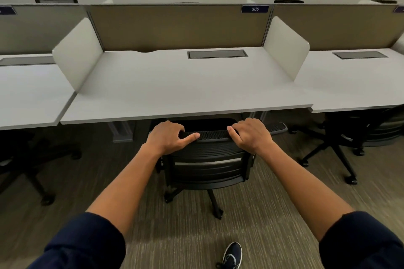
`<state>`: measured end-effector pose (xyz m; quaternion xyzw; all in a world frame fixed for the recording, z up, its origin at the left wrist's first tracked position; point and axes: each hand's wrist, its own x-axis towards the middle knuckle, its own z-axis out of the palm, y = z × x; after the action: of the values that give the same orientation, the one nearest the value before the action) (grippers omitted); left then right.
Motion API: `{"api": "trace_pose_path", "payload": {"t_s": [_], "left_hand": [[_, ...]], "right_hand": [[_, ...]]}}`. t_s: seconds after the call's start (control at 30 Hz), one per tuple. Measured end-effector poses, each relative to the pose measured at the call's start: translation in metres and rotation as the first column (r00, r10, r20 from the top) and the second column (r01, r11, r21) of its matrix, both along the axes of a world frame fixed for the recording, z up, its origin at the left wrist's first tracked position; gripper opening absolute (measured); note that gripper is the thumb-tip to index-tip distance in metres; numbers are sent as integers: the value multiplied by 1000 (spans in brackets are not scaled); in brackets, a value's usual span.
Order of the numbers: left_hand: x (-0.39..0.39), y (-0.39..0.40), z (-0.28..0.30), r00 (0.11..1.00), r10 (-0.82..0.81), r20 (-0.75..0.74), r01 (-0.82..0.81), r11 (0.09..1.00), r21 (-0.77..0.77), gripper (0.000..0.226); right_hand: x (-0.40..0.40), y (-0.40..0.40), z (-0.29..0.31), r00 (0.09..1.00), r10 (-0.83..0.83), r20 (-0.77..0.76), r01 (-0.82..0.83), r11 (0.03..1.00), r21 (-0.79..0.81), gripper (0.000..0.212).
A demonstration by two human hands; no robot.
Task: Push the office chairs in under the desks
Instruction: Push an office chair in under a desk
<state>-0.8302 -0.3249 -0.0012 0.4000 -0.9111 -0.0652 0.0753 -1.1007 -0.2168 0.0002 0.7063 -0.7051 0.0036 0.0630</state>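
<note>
A black mesh-backed office chair (207, 159) stands at the front edge of the middle white desk (175, 89), its seat under the desktop and its backrest just outside the edge. My left hand (168, 137) grips the left end of the backrest's top rail, thumb lying along the rail. My right hand (251, 134) holds the right end of the same rail with fingers curled over it. Its wheeled base shows on the carpet below.
A second black chair (341, 137) sits partly under the right desk (354, 85), its legs sticking out. Another chair base (32, 159) shows under the left desk (28, 94). White dividers separate the desks. My shoe (232, 254) is on the carpet.
</note>
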Motion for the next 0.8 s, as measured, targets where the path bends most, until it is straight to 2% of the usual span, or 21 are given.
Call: {"api": "trace_pose_path", "payload": {"t_s": [0.13, 0.23, 0.3, 0.4, 0.53, 0.8], "left_hand": [[9, 2, -5, 1000, 0, -11, 0, 1000, -26, 92], [6, 0, -9, 1000, 6, -9, -7, 996, -86, 92], [1, -4, -9, 1000, 24, 15, -23, 996, -86, 100], [-6, -17, -6, 996, 73, 46, -71, 997, -31, 110], [-14, -39, -5, 990, 118, 74, -117, 993, -7, 109], [-28, -67, -7, 979, 183, 92, -185, 983, 7, 104]], "right_hand": [[5, 1, -4, 997, 23, 77, -19, 998, -55, 54], [2, -8, -1, 995, 36, 97, -29, 997, -73, 53], [0, -13, -1, 993, 30, 110, -24, 998, -57, 55], [-5, -25, -2, 994, -3, 113, 5, 1000, -14, 61], [-11, -48, 1, 996, -36, 79, 34, 999, 29, 83], [-20, -75, -5, 991, -88, 104, 89, 996, -8, 94]]}}
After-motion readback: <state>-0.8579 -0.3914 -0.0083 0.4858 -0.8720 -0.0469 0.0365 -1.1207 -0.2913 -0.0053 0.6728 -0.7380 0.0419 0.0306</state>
